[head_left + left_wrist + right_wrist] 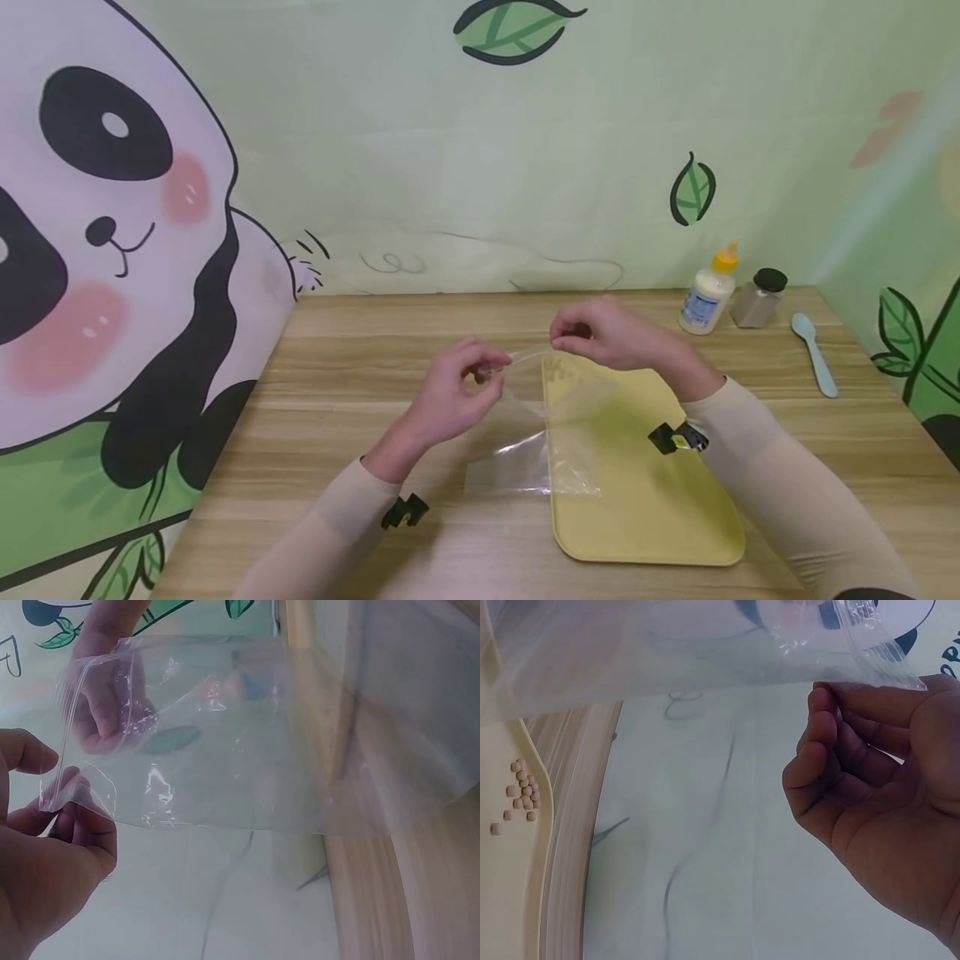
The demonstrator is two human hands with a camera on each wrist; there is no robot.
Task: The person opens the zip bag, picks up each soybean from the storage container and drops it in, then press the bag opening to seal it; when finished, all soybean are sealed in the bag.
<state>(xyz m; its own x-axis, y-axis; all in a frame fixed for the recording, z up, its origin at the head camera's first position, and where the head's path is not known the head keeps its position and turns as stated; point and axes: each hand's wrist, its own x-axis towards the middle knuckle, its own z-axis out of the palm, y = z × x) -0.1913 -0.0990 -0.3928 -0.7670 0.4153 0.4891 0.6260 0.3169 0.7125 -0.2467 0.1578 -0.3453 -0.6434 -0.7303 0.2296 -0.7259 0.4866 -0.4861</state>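
Note:
A clear plastic zip bag hangs between my hands, its mouth upward and its lower part overlapping the yellow tray in the head view. My left hand pinches the bag's rim at one end, thumb against curled fingers. At the other end of the mouth, the thumb and forefinger of my right hand pinch the rim. The zip strip shows in the left wrist view as a doubled line along the mouth. Several small round beige pieces lie near the tray's far end, seen in the right wrist view.
At the back right stand a white glue bottle with a yellow cap and a small jar with a black lid. A pale blue spoon lies right of them. Behind the wooden table rises a panda-printed backdrop.

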